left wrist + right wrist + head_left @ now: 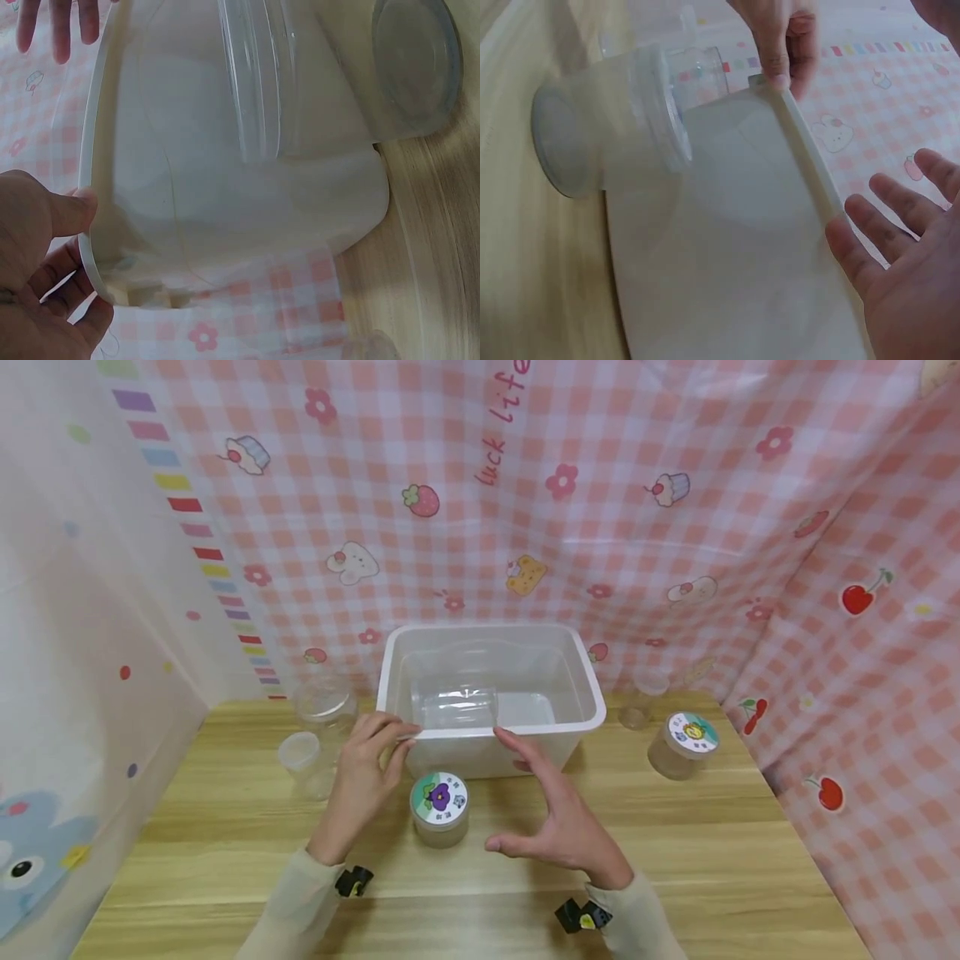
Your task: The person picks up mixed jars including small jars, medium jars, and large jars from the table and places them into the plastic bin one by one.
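Note:
With thumb and fingers, my left hand point(365, 770) pinches the front rim of a white plastic bin point(517, 753), near its left corner. The grip on the rim also shows in the left wrist view, where that hand point(37, 240) is at lower left. My right hand point(566, 827) has its thumb and fingers spread apart; its fingertips are close to the bin's front rim and it holds nothing. Inside the bin, a clear cylindrical container point(457, 703) lies on its side. Between my hands, in front of the bin, a clear jar point(441, 827) stands with a purple-flower lid.
At left stand a large clear jar point(326, 706) and a small container with a white lid point(300, 750). A sunflower-lidded jar point(678, 747) and a small clear jar point(641, 702) stand at right. A pink checkered cloth point(480, 560) hangs behind the wooden table point(712, 877).

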A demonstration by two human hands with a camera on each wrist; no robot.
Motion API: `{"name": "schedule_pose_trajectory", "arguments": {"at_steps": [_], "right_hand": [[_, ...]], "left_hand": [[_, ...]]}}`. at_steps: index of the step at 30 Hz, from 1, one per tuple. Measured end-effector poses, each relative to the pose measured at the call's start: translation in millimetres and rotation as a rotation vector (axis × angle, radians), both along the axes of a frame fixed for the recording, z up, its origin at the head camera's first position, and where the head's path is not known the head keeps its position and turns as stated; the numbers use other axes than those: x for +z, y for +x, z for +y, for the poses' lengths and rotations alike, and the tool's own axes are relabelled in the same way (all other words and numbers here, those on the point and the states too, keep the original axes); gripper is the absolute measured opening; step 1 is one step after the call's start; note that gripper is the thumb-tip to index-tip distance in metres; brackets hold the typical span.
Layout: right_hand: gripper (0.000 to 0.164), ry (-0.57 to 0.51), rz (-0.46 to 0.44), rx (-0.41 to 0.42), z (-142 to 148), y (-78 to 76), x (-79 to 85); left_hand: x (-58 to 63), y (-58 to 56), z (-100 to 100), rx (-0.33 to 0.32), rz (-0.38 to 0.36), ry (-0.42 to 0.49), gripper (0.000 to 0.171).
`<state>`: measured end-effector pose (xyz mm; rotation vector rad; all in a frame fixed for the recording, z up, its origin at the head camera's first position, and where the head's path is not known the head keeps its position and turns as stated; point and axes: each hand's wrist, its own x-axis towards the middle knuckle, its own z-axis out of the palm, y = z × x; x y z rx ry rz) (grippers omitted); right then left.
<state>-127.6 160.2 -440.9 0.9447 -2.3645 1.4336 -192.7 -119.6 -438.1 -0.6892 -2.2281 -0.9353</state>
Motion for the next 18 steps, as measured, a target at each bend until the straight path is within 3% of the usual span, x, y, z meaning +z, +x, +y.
{"name": "schedule_pose_trajectory", "arguments": {"at_steps": [8,18], "right_hand": [[0.116,-0.03,-0.051,0.054,-4.2,2.1,-14.9],[0.111,-0.012,-0.137,0.003,-10.7,-1.6,-43.1]], "left_hand": [[0.3,-1.9,1.8,-0.012,0.009,0.006,0.022],[0.4,1.3,-0.5,0.004,-0.026,0.004,0.02]]}}
